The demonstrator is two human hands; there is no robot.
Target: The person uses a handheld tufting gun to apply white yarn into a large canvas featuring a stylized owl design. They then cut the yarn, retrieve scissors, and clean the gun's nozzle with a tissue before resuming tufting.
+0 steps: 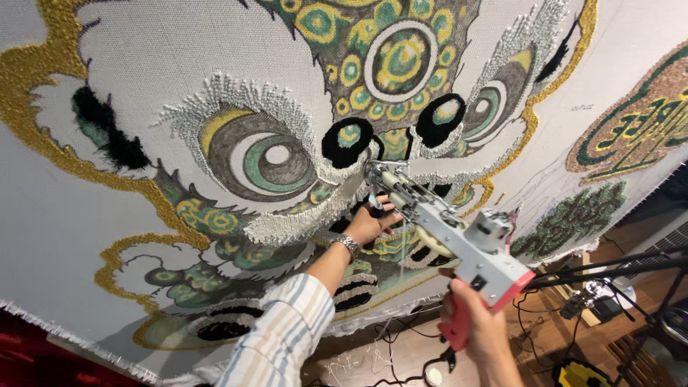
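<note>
I hold a grey metal tufting gun (459, 240) with both hands against a large stretched white cloth (143, 64). The cloth bears a tufted lion-like face with grey-green eyes, black nostrils, gold outlines and white fringe. My right hand (476, 326) is closed around the gun's red rear handle (459, 326). My left hand (371, 221), with a metal watch on the wrist and a striped sleeve behind it, grips the black front handle just under the gun's nose. The needle tip (373, 169) touches the cloth beside the white tufted band below the left eye.
Smaller tufted pieces, one green and gold (638, 122) and one dark green (573, 218), sit at the cloth's right. Black stand bars (616, 269) and cables cross the wooden floor at lower right. A small round object (433, 375) lies on the floor. Red fabric (36, 358) shows at lower left.
</note>
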